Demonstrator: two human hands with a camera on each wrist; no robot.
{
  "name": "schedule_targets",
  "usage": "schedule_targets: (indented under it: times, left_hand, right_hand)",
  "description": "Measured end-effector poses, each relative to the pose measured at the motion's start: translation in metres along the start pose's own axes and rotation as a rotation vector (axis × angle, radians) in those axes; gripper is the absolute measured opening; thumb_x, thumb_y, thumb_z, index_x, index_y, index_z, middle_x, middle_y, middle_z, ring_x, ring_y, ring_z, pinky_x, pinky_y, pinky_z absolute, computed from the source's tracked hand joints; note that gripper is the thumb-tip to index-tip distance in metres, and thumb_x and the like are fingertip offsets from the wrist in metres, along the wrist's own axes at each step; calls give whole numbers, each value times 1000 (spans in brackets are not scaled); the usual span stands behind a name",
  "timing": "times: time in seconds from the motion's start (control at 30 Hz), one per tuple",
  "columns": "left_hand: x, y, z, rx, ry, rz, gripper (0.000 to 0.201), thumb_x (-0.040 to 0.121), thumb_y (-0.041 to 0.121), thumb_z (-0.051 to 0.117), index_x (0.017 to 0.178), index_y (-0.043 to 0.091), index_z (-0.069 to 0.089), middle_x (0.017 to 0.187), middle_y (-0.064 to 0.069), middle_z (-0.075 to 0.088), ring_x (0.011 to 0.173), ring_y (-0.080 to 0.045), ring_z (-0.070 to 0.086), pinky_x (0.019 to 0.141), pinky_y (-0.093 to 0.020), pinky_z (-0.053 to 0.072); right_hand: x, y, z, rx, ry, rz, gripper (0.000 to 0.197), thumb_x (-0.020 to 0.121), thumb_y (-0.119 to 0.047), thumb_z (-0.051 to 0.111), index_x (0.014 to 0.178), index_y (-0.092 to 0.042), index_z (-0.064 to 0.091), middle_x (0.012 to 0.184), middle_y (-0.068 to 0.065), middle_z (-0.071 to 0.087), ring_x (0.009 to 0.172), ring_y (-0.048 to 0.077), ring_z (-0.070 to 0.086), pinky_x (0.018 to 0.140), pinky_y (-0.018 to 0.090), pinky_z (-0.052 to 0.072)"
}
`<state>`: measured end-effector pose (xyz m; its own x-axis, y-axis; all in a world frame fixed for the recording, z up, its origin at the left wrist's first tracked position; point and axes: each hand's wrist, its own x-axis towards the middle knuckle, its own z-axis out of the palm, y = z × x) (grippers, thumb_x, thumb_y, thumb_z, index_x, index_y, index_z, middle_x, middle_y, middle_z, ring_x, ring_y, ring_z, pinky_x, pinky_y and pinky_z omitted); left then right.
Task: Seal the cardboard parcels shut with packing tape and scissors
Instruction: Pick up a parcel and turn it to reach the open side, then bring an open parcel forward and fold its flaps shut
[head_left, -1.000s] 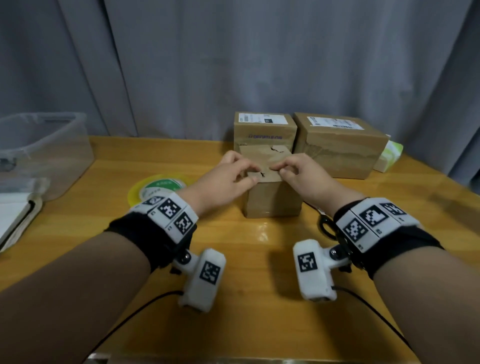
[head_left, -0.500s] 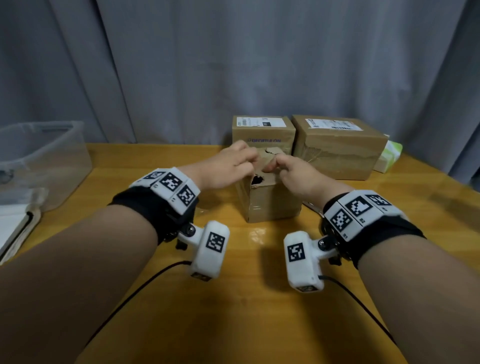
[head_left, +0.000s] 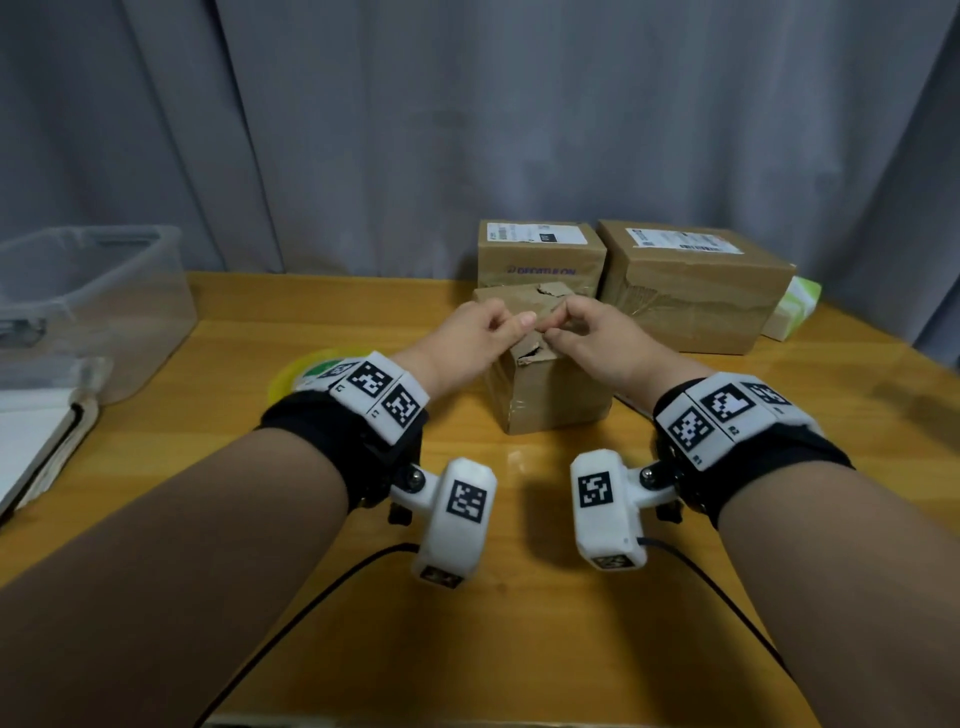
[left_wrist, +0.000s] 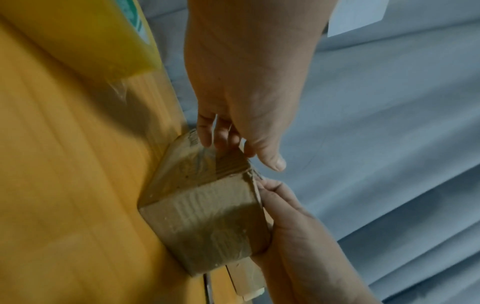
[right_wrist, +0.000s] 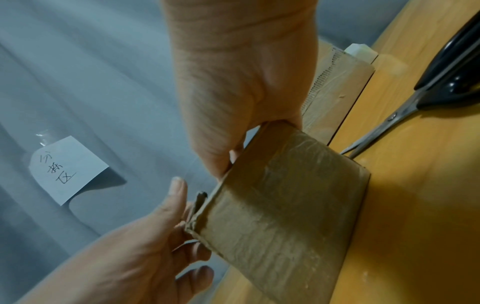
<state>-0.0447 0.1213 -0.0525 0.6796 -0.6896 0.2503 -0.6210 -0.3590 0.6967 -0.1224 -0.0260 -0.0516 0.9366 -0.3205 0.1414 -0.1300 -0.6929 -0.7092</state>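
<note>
Head view: both hands' fingers (head_left: 524, 319) pinch the upright small parcel's (head_left: 550, 395) torn top flaps.

near you the table (head_left: 519, 649) is bare wood, with only two cables crossing it. the small parcel (head_left: 550, 395) blocks the centre, and two larger parcels (head_left: 691, 291) stand just behind it, closing the far side. the tape roll (head_left: 301, 369) lies to its left, the scissors (right_wrist: 405, 107) to its right. a clear bin (head_left: 88, 306) and a notebook (head_left: 36, 447) crowd your left edge.
</note>
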Motion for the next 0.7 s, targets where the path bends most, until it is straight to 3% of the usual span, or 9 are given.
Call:
schedule_targets:
  times: [0.1, 0.2, 0.33, 0.43, 0.5, 0.57, 0.63, 0.7]
  left_hand:
    - [-3, 1, 4, -252, -22, -106, 21, 98, 26, 48, 80, 18, 43, 73, -1, 49, 63, -10, 49, 57, -19, 48]
    - [-5, 0, 7, -299, 38, -158, 19, 98, 22, 50, 80, 17, 43, 71, -2, 49, 61, -10, 50, 55, -17, 49]
    - [-6, 0, 5, -298, 80, -206, 20, 100, 27, 43, 86, 13, 44, 72, -4, 51, 63, -13, 53, 58, -22, 49]
    - [-15, 1, -8, -283, 90, -240, 34, 103, 38, 29, 88, 11, 46, 77, -5, 55, 70, -19, 57, 65, -29, 49]
    - [-24, -2, -22, -44, 117, -222, 32, 101, 39, 33, 88, 13, 47, 83, -3, 57, 81, -21, 55, 75, -31, 43]
    - [-36, -9, -36, 336, 101, -239, 29, 96, 43, 45, 96, 14, 50, 99, -4, 56, 98, -23, 51, 85, -32, 38]
    - [-51, -16, -47, 636, -12, -349, 49, 86, 56, 54, 115, 17, 51, 124, -9, 44, 120, -30, 40, 100, -41, 34]
    - [-66, -20, -54, 766, -163, -471, 74, 77, 65, 60, 133, 20, 40, 137, -12, 29, 129, -35, 29, 105, -48, 33]
  right_hand:
    - [-4, -6, 1, -19, 36, 22, 13, 88, -42, 57, 77, -36, 58, 105, -7, 62, 113, 28, 50, 103, 50, 38]
    - [-6, -10, 3, -32, 61, 11, 26, 91, -47, 55, 78, -25, 56, 92, -8, 62, 102, 19, 52, 105, 46, 35]
    - [-6, -9, 8, -60, 108, 7, 25, 83, -51, 65, 85, -26, 59, 105, -9, 61, 110, 19, 46, 97, 33, 29]
    - [-8, -10, 10, -89, 126, 43, 17, 89, -43, 61, 83, -28, 56, 106, -8, 58, 117, 25, 42, 94, 33, 26]
    - [-12, -14, 10, -93, 129, 71, 13, 94, -39, 53, 87, -29, 56, 102, -7, 55, 121, 28, 37, 100, 37, 27]
    - [-17, -18, 10, -144, 133, 88, 18, 97, -38, 44, 90, -29, 58, 102, -6, 54, 126, 31, 36, 111, 51, 20]
    - [-22, -24, 10, -241, 133, 85, 25, 99, -36, 38, 99, -28, 62, 113, -1, 58, 131, 32, 34, 115, 58, 5]
    - [-28, -30, 9, -329, 125, 59, 29, 100, -36, 37, 105, -28, 64, 121, 1, 59, 132, 32, 35, 116, 58, 1]
